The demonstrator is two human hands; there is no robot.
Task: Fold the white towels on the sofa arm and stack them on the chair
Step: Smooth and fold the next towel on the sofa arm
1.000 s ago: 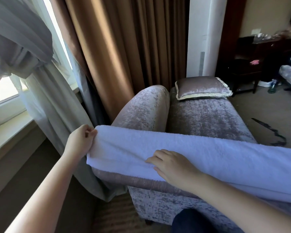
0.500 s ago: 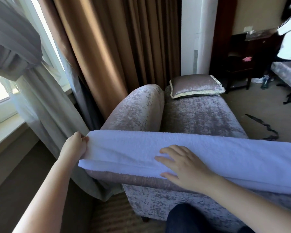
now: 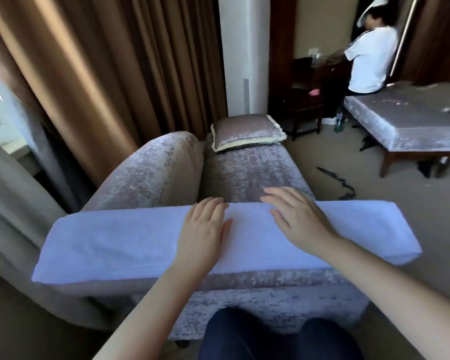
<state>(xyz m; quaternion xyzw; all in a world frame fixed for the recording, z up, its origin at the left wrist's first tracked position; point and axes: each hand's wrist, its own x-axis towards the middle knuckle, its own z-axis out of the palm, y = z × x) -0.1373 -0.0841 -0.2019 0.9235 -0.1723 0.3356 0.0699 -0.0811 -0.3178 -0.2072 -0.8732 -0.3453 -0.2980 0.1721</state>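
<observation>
**Left of your hands:** brown pleated curtains (image 3: pixel 109 74) hang beyond the sofa. The white terry towel (image 3: pixel 115 245) is already folded into one long narrow strip. It lies flat along the mauve velvet sofa arm (image 3: pixel 257 280), and its left end runs well out past your left hand.

**Left hand** (image 3: pixel 203 229)**:** palm down on the strip near its middle, fingers straight and close together, gripping nothing.

**Right hand** (image 3: pixel 300 222)**:** just beside the left, also flat on the towel, fingers spread, holding nothing. Ahead of both hands is the sofa seat, with a mauve fringed cushion (image 3: pixel 244 133) at its far end.

**Right of your hands:** the strip's other end projects past the end of the sofa arm. Well beyond it stand a velvet-topped wooden bench (image 3: pixel 400 126) and a person in a white shirt (image 3: pixel 369 61).

**Progress:** the lengthwise fold appears complete, and you seem to be smoothing it. You have yet to fold the strip crosswise into a compact bundle and carry it to the chair. No chair with stacked towels can be identified, and no other towels show, so the count finished cannot be told.
</observation>
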